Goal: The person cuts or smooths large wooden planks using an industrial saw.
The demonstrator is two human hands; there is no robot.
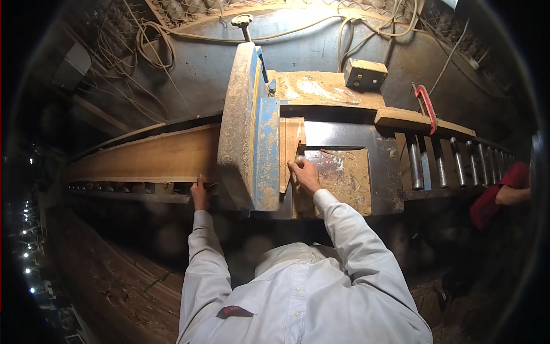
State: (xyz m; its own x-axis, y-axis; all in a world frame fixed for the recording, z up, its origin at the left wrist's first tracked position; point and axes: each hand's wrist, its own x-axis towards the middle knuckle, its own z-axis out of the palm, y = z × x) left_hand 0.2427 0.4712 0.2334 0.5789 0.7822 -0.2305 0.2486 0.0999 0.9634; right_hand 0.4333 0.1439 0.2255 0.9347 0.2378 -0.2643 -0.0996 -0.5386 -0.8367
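A long wooden board (154,152) lies on the left side of the machine and passes beneath its dusty blue head (252,132). My left hand (199,194) touches the board's near edge, just left of the head; its fingers are partly seen and look extended. On the right of the head, the wood's end (293,137) comes out onto the dark metal table (338,133). My right hand (305,174) is at that end with thumb and fingers pinched together at the wood's edge. Whether it grips the wood is too small to tell.
Metal rollers (440,163) run to the right, behind them a wooden fence (424,121) with a red clamp (425,108). A switch box (365,75) stands at the back. Cables (154,49) hang behind. Another person's red sleeve (497,195) and forearm show at the far right.
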